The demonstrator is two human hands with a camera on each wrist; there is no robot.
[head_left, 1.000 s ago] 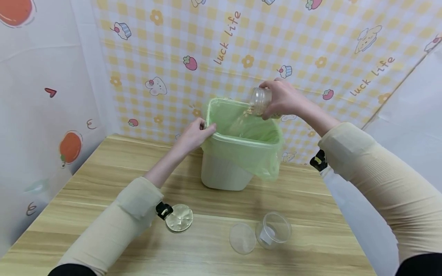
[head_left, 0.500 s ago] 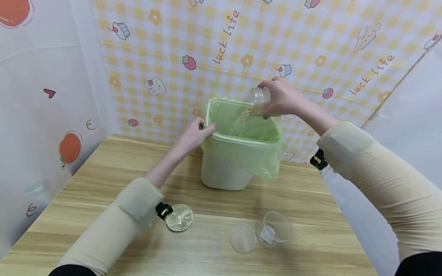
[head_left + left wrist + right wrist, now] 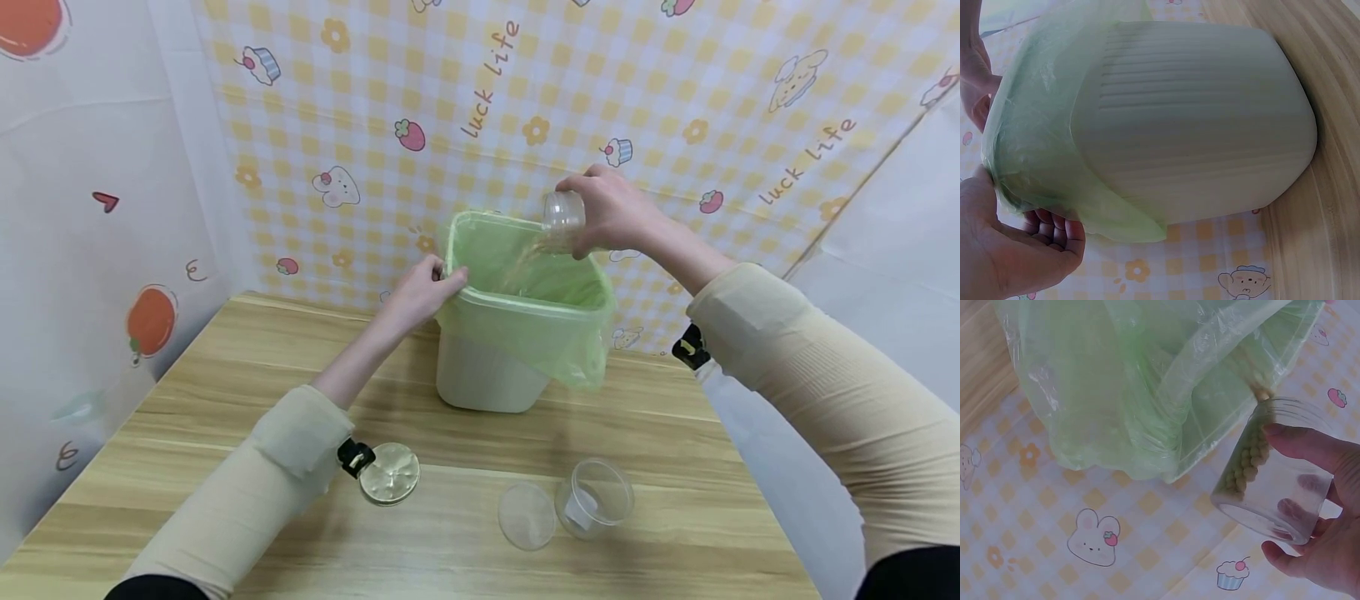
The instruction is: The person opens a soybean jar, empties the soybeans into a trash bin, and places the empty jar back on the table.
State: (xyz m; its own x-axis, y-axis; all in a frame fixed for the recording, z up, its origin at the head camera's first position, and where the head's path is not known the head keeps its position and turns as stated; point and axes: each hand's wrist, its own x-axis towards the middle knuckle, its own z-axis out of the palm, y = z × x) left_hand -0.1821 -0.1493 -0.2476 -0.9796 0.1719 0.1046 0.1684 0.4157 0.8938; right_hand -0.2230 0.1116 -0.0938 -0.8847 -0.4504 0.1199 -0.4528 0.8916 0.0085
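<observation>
A pale trash bin (image 3: 487,375) stands at the back of the table, lined with a green plastic bag (image 3: 525,329) folded over its rim. My left hand (image 3: 422,292) grips the bin's left rim through the bag, with the fingers curled in the left wrist view. Over the right side of the bin, my right hand (image 3: 618,208) holds a clear jar (image 3: 1285,481) tipped on its side, its mouth facing into the bin. Small yellowish beans (image 3: 1250,456) lie along the jar's lower wall, and a stream of them falls into the bag. The bin's bottom is hidden.
On the wooden table (image 3: 450,542) nearer me lie a round gold-coloured lid (image 3: 390,473) by my left sleeve and a clear flat disc (image 3: 527,517). Beside the disc is a clear round container (image 3: 611,496) with a white label. A patterned cloth (image 3: 360,108) hangs behind the bin.
Beans keep pouring out of the jar, and fewer show in it now. My right hand has shifted very slightly left. The left hand stays on the rim.
</observation>
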